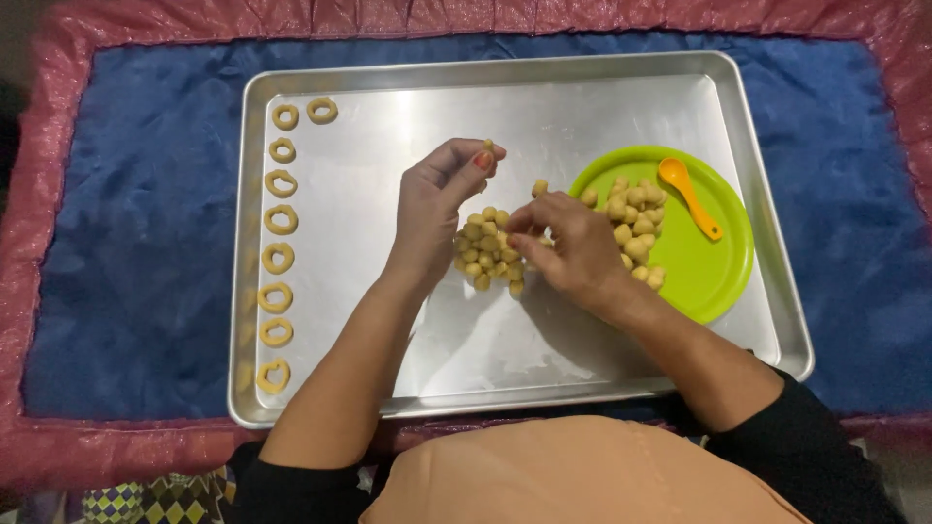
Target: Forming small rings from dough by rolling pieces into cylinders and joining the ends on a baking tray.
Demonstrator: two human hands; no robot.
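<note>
My left hand [439, 199] is raised over the metal baking tray [388, 87] and pinches a small dough ball [488, 146] between its fingertips. My right hand [568, 247] reaches into a pile of small dough balls [482, 254] in the middle of the tray, its fingertips pinched on one of them. More dough balls [634, 223] lie on a green plate [718, 272] at the tray's right, beside an orange spoon [689, 194]. Several dough rings [280, 218] stand in a column along the tray's left side.
The tray lies on a blue cloth [136, 243] with a red-pink border [58, 427]. One more dough ring [322, 110] sits at the tray's top left, next to the column. A patterned fabric [155, 500] shows at the lower left.
</note>
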